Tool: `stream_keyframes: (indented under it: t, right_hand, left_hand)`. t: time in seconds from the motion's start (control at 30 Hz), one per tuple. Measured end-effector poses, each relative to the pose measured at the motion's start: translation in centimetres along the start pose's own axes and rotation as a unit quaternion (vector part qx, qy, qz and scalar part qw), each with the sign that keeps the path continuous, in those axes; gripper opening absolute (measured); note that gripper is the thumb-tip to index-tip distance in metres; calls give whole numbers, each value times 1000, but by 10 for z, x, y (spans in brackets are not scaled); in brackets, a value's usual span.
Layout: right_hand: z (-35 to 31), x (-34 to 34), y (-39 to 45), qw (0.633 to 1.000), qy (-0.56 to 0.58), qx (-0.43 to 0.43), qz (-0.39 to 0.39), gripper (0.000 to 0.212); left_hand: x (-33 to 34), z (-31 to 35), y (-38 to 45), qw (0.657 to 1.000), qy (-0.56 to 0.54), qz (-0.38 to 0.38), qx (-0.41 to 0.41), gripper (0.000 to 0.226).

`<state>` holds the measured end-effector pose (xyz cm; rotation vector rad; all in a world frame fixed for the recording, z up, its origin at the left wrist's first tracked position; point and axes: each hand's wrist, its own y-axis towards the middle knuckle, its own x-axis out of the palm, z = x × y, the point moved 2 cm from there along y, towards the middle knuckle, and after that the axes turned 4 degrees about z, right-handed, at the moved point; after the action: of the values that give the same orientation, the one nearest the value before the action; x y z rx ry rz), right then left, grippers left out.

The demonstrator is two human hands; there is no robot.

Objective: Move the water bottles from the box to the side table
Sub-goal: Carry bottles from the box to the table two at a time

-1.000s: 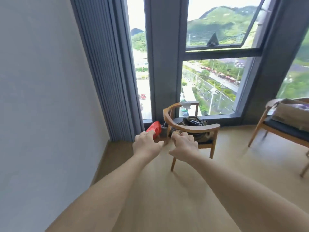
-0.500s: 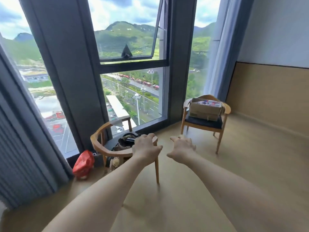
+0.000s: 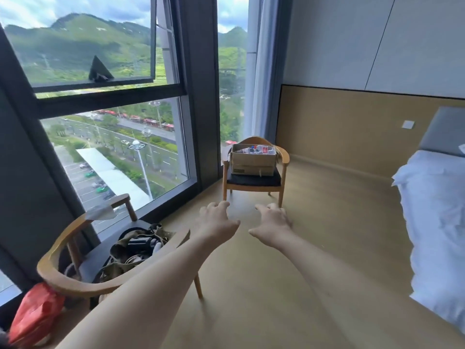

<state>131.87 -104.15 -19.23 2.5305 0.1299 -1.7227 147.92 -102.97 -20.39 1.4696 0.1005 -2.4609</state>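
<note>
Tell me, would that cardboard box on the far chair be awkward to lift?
Probably heavy for its size: the cardboard box looks packed with water bottles. Its open top may let the walls flex, so lifting from underneath seems safer. It sits flat on the chair cushion, so it is unlikely to tip by itself.

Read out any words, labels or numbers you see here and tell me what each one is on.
No text can be read.
Cardboard box on the far chair: a dark label at its lower left, too small and blurred to read.
Water bottles in the box: labels show, too small to read.
Red bag on the floor: no lettering visible.
</note>
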Motion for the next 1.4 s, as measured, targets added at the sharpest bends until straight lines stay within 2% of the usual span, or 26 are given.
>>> stream_keyframes:
  t: [0.3,0.53,0.73,0.93,1.17,1.4]
  right_hand:
    - [23,-2,182,1000,7,20,5,69]
    - [33,-25,333,1000,19,-3,3,69]
    - [50,-20,434,1000,23,0,-3,65]
    - [72,5,535,999,18,32,-15,66]
    - [77,29,685,998,3,60,-4,68]
    - [63,16,845,997,-9,76,13,70]
  left_hand:
    - [47,46,180,999,11,0,37,67]
    - [61,81,325,1000,20,-11,12,46]
    - [85,105,423,999,24,-19,31,37]
    - [122,113,522,999,0,-32,37,65]
    - [153,120,675,996,-35,-25,76,60]
    - [158,128,846,994,-40,-43,88,56]
